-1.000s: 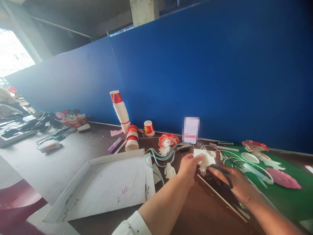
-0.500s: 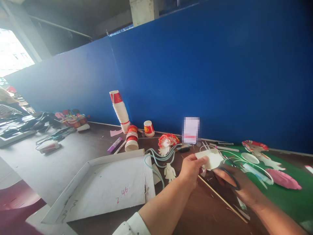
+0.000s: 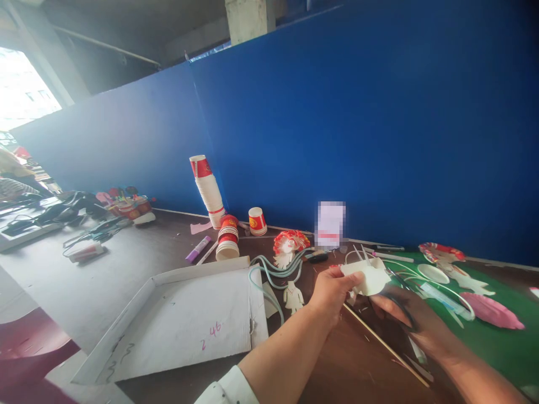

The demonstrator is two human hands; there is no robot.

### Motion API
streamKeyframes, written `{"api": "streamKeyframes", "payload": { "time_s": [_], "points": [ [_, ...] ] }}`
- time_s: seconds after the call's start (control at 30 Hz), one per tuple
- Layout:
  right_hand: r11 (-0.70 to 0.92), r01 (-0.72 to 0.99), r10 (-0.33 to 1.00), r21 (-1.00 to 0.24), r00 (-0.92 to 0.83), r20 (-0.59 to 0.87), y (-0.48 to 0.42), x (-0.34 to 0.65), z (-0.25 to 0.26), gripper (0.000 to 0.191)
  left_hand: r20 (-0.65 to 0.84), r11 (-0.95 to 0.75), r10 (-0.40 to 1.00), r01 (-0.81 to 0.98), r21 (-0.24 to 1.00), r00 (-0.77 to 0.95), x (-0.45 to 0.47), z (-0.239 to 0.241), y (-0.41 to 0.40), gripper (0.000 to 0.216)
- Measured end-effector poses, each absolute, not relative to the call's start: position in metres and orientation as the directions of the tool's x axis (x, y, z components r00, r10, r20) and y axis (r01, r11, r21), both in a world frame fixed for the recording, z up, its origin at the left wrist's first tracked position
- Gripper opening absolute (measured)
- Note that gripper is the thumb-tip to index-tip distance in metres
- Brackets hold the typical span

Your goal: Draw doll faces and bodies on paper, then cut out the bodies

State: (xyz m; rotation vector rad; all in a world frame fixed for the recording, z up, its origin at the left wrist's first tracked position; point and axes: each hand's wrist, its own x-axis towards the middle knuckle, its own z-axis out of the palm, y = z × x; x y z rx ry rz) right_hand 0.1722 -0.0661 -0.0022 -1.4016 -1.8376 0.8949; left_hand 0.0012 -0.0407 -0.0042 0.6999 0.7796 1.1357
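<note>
My left hand (image 3: pixel 332 292) is closed on a cream-white piece of cut paper (image 3: pixel 373 276), its thumb on top. Narrow white strips stick up from the far edge of the piece. My right hand (image 3: pixel 421 322) grips scissors (image 3: pixel 406 310) by their dark handle loops, close to the right edge of the paper. The blades are mostly hidden, so I cannot tell how far apart they are. Below the hands, a thin wooden stick (image 3: pixel 387 345) lies slantwise on the table. A small paper figure cutout (image 3: pixel 293 297) rests left of my left hand.
A shallow white cardboard box (image 3: pixel 181 325) lies left of my forearm. Behind it stand a tall stack of paper cups (image 3: pixel 208 193) and a single cup (image 3: pixel 257 221). Pale cable (image 3: pixel 269 266) curls nearby. On the green mat (image 3: pixel 501 353) is a pink piece (image 3: pixel 497 310). A blue partition (image 3: pixel 337 123) rises behind.
The paper has turned slightly in my left hand and shifted a little right, with its strips showing more. My right hand and the scissors have moved slightly right and down.
</note>
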Motion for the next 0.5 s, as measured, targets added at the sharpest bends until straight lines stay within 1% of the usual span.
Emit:
{"api": "streamKeyframes", "payload": {
  "time_s": [0.17,0.3,0.5],
  "points": [
    [0.224,0.462,0.954,-0.858,-0.283,0.097,-0.0637,0.1786,-0.0094,0.037,-0.191,0.288,0.953,-0.503,0.815,0.236,0.0003,-0.0061,-0.0391,0.064],
    [0.216,0.505,0.962,-0.835,-0.254,0.095,-0.0624,0.1793,-0.0102,0.035,-0.191,0.278,0.957,-0.493,0.824,0.22,-0.0006,-0.0039,-0.039,0.064],
    [0.185,0.537,0.977,-0.823,-0.19,0.095,-0.0667,0.1777,-0.0075,0.043,-0.159,0.24,0.964,-0.445,0.863,0.212,-0.0052,0.0012,-0.038,0.059]
  ]
}}
